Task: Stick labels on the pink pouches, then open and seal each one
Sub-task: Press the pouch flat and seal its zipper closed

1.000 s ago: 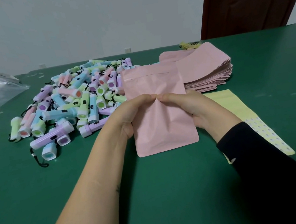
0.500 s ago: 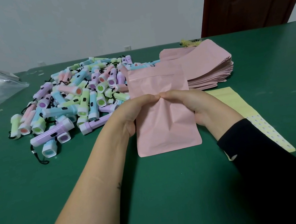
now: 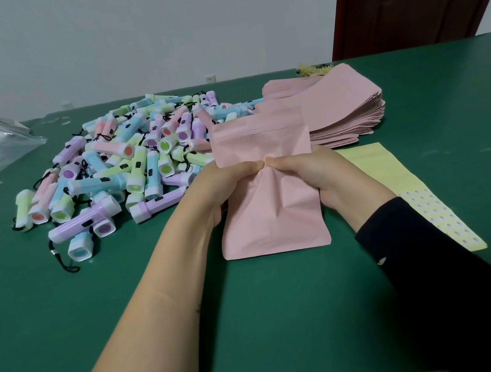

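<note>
Flat pink paper pouch [image 3: 274, 219] we are holding over the middle of the green table [image 3: 256, 311], our left hand [image 3: 216, 190] and right hand [image 3: 322, 174] both pinching its creased front, thumb tips meeting, stack of pink pouches [image 3: 348, 113] lying just behind, yellow label sheet [image 3: 395, 176] lying beside our right hand, pile of pastel plastic torches [image 3: 126, 165] lying to the left.

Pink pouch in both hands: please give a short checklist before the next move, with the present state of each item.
1. Grip: ok; left hand and right hand both pinch the pink pouch at its middle.
2. Label on it: cannot tell; none on the side facing the camera.
3. Mouth opened: cannot tell.
4. Nearby label sheet: ok; beside the right hand.
5. Spare pouch stack: ok; behind the hands.
</note>
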`<state>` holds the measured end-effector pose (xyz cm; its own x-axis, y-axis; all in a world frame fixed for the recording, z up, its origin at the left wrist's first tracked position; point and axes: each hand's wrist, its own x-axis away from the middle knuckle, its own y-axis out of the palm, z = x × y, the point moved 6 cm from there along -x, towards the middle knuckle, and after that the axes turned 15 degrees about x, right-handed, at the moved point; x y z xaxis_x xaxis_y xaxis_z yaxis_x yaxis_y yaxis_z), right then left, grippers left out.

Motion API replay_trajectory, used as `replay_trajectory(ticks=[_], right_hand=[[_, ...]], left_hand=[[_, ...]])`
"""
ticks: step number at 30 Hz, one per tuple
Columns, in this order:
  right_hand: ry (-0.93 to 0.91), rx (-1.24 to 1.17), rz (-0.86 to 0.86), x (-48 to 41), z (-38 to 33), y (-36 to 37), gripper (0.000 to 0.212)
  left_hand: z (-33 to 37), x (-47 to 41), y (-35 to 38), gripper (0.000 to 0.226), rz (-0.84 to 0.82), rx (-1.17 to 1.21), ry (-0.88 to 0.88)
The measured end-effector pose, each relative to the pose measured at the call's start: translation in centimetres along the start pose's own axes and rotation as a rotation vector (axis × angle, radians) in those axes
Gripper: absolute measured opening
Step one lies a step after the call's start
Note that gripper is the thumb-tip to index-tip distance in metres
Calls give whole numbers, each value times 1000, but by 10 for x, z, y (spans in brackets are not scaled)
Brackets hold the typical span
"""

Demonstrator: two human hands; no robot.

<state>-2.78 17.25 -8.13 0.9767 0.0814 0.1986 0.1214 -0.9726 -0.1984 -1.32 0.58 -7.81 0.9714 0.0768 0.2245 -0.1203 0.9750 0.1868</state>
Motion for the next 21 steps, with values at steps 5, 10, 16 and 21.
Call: replay_trajectory(ticks=[5,10,16,21], right_hand=[[-35,60,-11,0,-1,0,26],[-23,-66,-34,1,-2,5,21],[26,-116,-94,6,1,19,25],[46,-49,-69,6,-2,15,26]], left_hand=[[4,1,2,36,-37,2,71],[7,3,5,34,-34,108,100],[9,3,2,34,-11,151,108],[17,3,-4,34,-25,127,157]])
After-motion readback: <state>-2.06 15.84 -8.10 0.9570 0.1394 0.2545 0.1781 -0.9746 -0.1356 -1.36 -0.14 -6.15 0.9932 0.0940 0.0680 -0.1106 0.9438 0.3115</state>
